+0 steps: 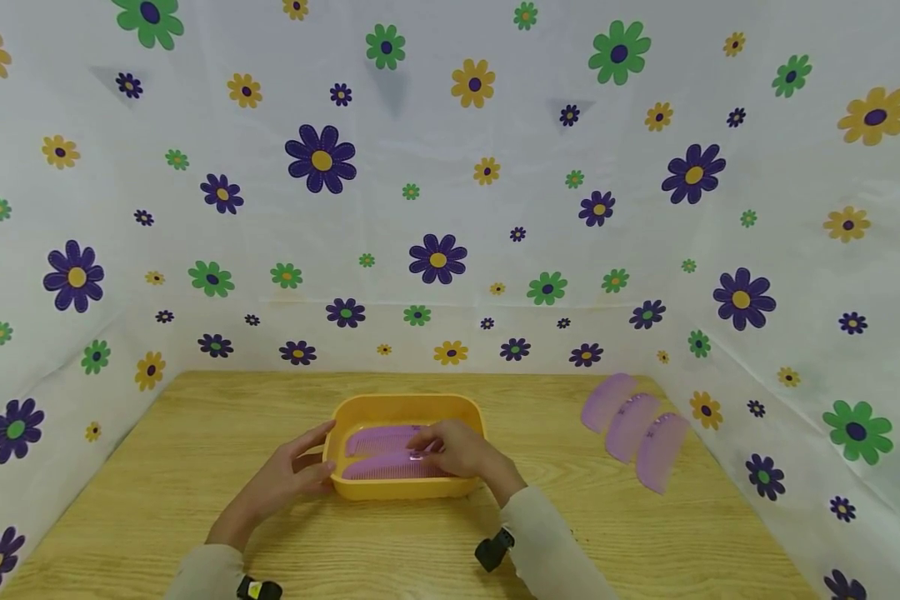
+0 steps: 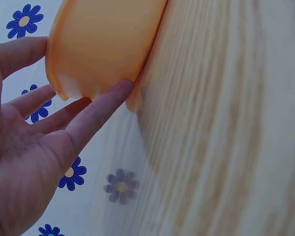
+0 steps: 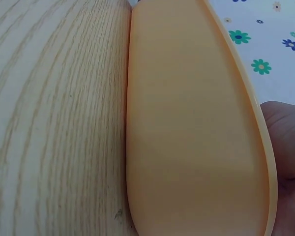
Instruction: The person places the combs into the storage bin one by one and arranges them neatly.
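Observation:
A yellow plastic basin stands on the wooden table. Two purple combs lie inside it: a far comb and a near comb, roughly parallel, teeth toward the near side. My right hand reaches over the basin's right part and pinches the near comb by its right portion, covering that end. In the right wrist view the basin's outer wall hides the fingers. With fingers fairly straight, my left hand rests against the basin's left end, its thumb low on the wall and other fingers near the rim.
Three more purple combs lie side by side at the table's right: a far one, a middle one and a near one. A white cloth with flowers walls the table's back and sides.

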### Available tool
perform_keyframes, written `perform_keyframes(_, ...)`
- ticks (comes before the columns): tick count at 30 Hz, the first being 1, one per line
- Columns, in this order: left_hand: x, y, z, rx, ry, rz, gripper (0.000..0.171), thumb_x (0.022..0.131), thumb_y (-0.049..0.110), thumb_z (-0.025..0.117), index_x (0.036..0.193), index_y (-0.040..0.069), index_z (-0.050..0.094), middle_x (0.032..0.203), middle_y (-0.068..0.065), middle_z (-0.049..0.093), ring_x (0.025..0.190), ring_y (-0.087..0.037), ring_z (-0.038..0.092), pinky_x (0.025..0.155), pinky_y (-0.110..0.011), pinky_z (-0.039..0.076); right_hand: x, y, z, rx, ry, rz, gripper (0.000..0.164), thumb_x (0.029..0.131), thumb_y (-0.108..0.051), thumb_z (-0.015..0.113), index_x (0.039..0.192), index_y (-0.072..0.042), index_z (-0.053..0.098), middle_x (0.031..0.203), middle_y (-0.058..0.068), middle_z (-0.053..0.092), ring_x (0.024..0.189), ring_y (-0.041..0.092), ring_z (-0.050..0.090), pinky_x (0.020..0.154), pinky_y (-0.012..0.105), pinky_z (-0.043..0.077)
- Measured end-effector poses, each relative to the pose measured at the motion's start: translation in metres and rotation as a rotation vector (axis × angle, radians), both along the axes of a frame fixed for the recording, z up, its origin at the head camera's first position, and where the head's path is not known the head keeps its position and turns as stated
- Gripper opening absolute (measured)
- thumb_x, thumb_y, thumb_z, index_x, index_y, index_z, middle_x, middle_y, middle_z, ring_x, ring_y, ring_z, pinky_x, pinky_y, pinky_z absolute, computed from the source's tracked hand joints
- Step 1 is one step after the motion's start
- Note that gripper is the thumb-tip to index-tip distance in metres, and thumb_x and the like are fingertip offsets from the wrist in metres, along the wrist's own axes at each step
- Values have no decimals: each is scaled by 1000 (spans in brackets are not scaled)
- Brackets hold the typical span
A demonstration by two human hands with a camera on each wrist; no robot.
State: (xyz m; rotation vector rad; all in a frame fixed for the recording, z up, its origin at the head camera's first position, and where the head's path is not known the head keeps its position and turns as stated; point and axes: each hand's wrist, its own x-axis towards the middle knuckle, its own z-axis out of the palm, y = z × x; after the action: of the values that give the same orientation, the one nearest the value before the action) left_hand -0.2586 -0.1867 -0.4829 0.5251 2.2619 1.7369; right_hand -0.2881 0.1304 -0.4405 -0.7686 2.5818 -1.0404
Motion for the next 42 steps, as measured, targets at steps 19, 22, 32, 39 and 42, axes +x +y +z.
perform_keyframes(19, 1, -1, -2, 12, 7, -5, 72, 105, 17, 61, 164, 7, 22, 165, -32, 24, 141, -55, 46, 91, -37, 64, 2, 36, 23, -34, 166, -29, 26, 99, -7, 66, 124, -1, 71, 122, 18, 73, 105, 29, 70, 91, 43, 63)
perform_keyframes(22, 1, -1, -2, 2, 10, 2, 72, 104, 18, 61, 164, 7, 23, 165, -32, 24, 141, -55, 46, 92, -37, 64, 4, 48, 28, -31, 190, -55, 27, 99, -6, 66, 125, 0, 70, 124, 18, 73, 106, 31, 70, 91, 42, 64)
perform_keyframes(32, 2, 0, 1, 4, 9, -6, 71, 105, 18, 60, 164, 6, 22, 165, -33, 23, 141, -55, 45, 92, -37, 64, -4, 88, 35, -7, 239, -165, 26, 98, -5, 67, 124, -2, 71, 124, 18, 73, 104, 31, 72, 89, 41, 65)
perform_keyframes(39, 2, -1, 1, 10, 7, -11, 70, 105, 17, 60, 164, 6, 23, 165, -33, 24, 140, -55, 47, 92, -38, 64, -31, 131, 26, 7, 244, -257, 25, 99, -4, 65, 123, 1, 70, 124, 24, 71, 104, 37, 71, 86, 43, 65)
perform_keyframes(42, 1, -1, 1, 6, 9, -10, 70, 105, 17, 60, 164, 6, 23, 165, -32, 24, 139, -54, 47, 93, -38, 64, -42, 151, 22, 25, 249, -295, 26, 100, -5, 64, 124, 3, 68, 126, 26, 70, 107, 40, 70, 89, 47, 64)
